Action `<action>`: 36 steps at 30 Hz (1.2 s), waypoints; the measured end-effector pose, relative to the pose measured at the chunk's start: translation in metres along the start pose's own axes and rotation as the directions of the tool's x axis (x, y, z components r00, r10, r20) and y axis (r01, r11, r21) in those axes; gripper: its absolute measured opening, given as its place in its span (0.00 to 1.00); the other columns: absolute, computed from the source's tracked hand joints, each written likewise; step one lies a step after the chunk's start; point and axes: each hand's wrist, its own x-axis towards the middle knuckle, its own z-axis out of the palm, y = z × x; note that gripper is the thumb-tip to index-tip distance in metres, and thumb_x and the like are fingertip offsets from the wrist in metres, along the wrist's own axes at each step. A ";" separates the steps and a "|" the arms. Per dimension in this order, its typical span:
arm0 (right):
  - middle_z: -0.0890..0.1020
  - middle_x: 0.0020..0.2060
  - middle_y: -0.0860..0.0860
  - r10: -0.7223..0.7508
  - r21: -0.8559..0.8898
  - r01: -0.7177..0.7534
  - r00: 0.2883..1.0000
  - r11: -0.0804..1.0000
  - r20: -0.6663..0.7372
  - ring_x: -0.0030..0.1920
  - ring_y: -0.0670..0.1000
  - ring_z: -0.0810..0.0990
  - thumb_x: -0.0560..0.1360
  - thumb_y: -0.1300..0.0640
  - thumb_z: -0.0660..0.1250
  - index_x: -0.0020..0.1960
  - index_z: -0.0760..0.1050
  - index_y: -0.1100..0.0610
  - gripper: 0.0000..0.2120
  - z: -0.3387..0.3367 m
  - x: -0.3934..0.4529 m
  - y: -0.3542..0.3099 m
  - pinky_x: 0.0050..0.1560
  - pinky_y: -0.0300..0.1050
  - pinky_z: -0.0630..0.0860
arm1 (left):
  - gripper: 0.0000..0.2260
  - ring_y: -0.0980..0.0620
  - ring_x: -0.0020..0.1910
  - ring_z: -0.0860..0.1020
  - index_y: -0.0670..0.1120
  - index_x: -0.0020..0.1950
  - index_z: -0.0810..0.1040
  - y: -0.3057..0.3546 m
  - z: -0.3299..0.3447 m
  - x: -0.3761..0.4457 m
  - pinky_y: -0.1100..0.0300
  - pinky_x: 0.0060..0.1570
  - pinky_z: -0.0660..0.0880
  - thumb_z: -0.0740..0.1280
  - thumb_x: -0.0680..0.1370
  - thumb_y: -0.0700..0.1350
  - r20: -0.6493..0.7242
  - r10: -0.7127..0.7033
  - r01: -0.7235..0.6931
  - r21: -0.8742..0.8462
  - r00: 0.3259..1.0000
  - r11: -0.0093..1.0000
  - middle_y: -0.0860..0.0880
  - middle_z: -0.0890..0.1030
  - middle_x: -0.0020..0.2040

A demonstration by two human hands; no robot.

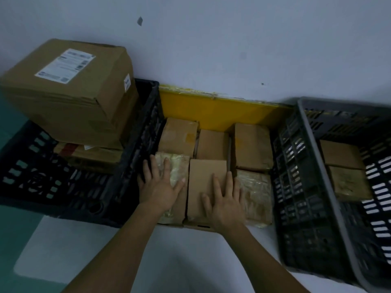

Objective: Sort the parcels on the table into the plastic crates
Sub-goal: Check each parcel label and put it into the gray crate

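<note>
Six parcels (pixel 213 163) lie on the table (pixel 190 261) between a left crate (pixel 135 166) holding stacked boxes (pixel 69 92) and a right crate (pixel 306 187) holding two parcels.

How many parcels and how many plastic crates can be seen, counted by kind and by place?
Plastic crates: 2, the black crate and the grey crate
Parcels between the crates: 6
Parcels in the black crate: at least 2, large box on top
Parcels in the grey crate: 2
Total: 10 parcels visible, 2 crates
</note>
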 end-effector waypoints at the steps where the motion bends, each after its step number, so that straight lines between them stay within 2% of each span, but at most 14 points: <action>1: 0.37 0.87 0.56 0.004 -0.027 -0.003 1.000 1.000 0.015 0.86 0.64 0.38 0.82 0.26 0.40 0.87 0.39 0.41 0.38 -0.003 -0.001 -0.001 0.84 0.66 0.44 | 0.42 0.37 0.84 0.34 0.55 0.87 0.36 0.001 0.000 -0.001 0.32 0.81 0.44 0.40 0.79 0.77 -0.012 0.002 -0.002 0.023 1.000 1.000 0.43 0.29 0.85; 3: 0.36 0.86 0.56 0.002 -0.066 0.000 0.999 0.998 0.034 0.86 0.63 0.37 0.82 0.26 0.38 0.87 0.37 0.41 0.39 -0.008 -0.002 -0.001 0.84 0.66 0.44 | 0.41 0.36 0.84 0.35 0.55 0.88 0.39 0.004 -0.002 -0.003 0.32 0.81 0.42 0.38 0.80 0.75 -0.047 0.017 -0.016 0.033 0.999 0.999 0.43 0.30 0.85; 7: 0.35 0.86 0.56 -0.005 -0.097 0.006 1.000 0.995 0.013 0.86 0.63 0.35 0.81 0.25 0.35 0.87 0.39 0.43 0.40 -0.029 -0.002 0.001 0.84 0.67 0.43 | 0.38 0.37 0.86 0.41 0.53 0.88 0.45 0.023 -0.022 -0.005 0.32 0.82 0.46 0.40 0.83 0.72 -0.196 0.144 -0.138 0.043 0.970 0.989 0.41 0.39 0.87; 10: 0.37 0.87 0.57 -0.004 -0.126 -0.004 0.998 0.992 -0.060 0.86 0.63 0.35 0.83 0.27 0.39 0.88 0.43 0.46 0.39 -0.054 -0.010 0.010 0.85 0.64 0.41 | 0.38 0.39 0.86 0.41 0.50 0.88 0.44 0.053 -0.034 -0.002 0.34 0.82 0.45 0.40 0.84 0.71 -0.230 0.208 -0.208 0.025 0.951 0.978 0.41 0.39 0.87; 12: 0.44 0.87 0.58 -0.020 -0.136 -0.002 0.987 0.991 -0.162 0.86 0.63 0.40 0.84 0.29 0.41 0.88 0.49 0.48 0.39 -0.074 -0.018 0.020 0.85 0.65 0.46 | 0.39 0.40 0.86 0.39 0.50 0.88 0.44 0.079 -0.040 -0.003 0.34 0.82 0.44 0.39 0.83 0.71 -0.250 0.253 -0.252 0.037 0.935 0.967 0.42 0.38 0.87; 14: 0.51 0.87 0.59 -0.033 -0.112 0.001 0.957 0.994 -0.287 0.87 0.63 0.46 0.85 0.30 0.43 0.87 0.56 0.50 0.38 -0.097 -0.026 0.035 0.84 0.66 0.52 | 0.40 0.41 0.86 0.38 0.51 0.88 0.44 0.108 -0.045 -0.007 0.34 0.82 0.43 0.38 0.82 0.73 -0.259 0.317 -0.319 0.039 0.912 0.947 0.43 0.37 0.87; 19: 0.58 0.86 0.60 -0.028 -0.075 -0.017 0.831 0.997 -0.556 0.86 0.62 0.51 0.85 0.32 0.52 0.84 0.65 0.52 0.35 -0.151 -0.047 0.089 0.83 0.66 0.56 | 0.44 0.43 0.86 0.37 0.53 0.88 0.44 0.179 -0.057 -0.030 0.34 0.82 0.43 0.40 0.79 0.77 -0.277 0.463 -0.468 0.051 0.842 0.882 0.45 0.37 0.87; 21: 0.59 0.85 0.60 -0.008 -0.061 -0.038 0.785 0.997 -0.619 0.86 0.63 0.53 0.85 0.32 0.52 0.84 0.66 0.53 0.35 -0.168 -0.054 0.119 0.83 0.65 0.57 | 0.45 0.43 0.86 0.38 0.53 0.88 0.45 0.207 -0.059 -0.041 0.34 0.83 0.43 0.39 0.78 0.78 -0.293 0.487 -0.495 0.053 0.822 0.867 0.45 0.37 0.88; 23: 0.60 0.85 0.59 0.040 -0.024 -0.072 0.772 0.997 -0.635 0.86 0.62 0.53 0.85 0.32 0.52 0.84 0.66 0.52 0.35 -0.181 -0.058 0.157 0.82 0.65 0.57 | 0.46 0.42 0.86 0.38 0.53 0.88 0.45 0.234 -0.061 -0.052 0.35 0.83 0.42 0.37 0.77 0.78 -0.312 0.512 -0.523 0.053 0.801 0.851 0.45 0.38 0.88; 26: 0.57 0.86 0.59 0.137 -0.018 -0.176 0.822 0.984 -0.553 0.86 0.62 0.50 0.84 0.29 0.47 0.85 0.62 0.51 0.38 -0.191 -0.056 0.223 0.83 0.66 0.55 | 0.45 0.43 0.86 0.37 0.53 0.88 0.44 0.278 -0.063 -0.067 0.34 0.83 0.43 0.38 0.78 0.78 -0.320 0.543 -0.551 0.074 0.776 0.831 0.45 0.37 0.88; 29: 0.52 0.87 0.57 0.201 -0.078 -0.246 0.905 0.966 -0.374 0.87 0.60 0.45 0.82 0.25 0.42 0.87 0.54 0.49 0.42 -0.192 -0.050 0.290 0.85 0.64 0.50 | 0.44 0.43 0.86 0.36 0.53 0.88 0.43 0.321 -0.060 -0.078 0.36 0.83 0.41 0.42 0.79 0.78 -0.310 0.545 -0.544 0.097 0.779 0.833 0.45 0.36 0.87; 32: 0.47 0.88 0.56 0.186 -0.182 -0.227 0.958 0.957 -0.218 0.87 0.61 0.43 0.79 0.21 0.44 0.88 0.48 0.47 0.46 -0.192 -0.040 0.352 0.85 0.63 0.48 | 0.43 0.43 0.86 0.35 0.54 0.88 0.43 0.361 -0.050 -0.085 0.37 0.83 0.41 0.45 0.80 0.77 -0.293 0.528 -0.521 0.106 0.797 0.847 0.45 0.36 0.87; 36: 0.43 0.87 0.57 0.154 -0.276 -0.158 0.987 0.948 -0.039 0.86 0.63 0.41 0.77 0.20 0.50 0.88 0.41 0.49 0.51 -0.192 -0.012 0.405 0.84 0.65 0.50 | 0.42 0.43 0.86 0.36 0.55 0.88 0.46 0.405 -0.031 -0.092 0.36 0.83 0.43 0.49 0.80 0.76 -0.266 0.532 -0.520 0.118 0.804 0.846 0.46 0.38 0.88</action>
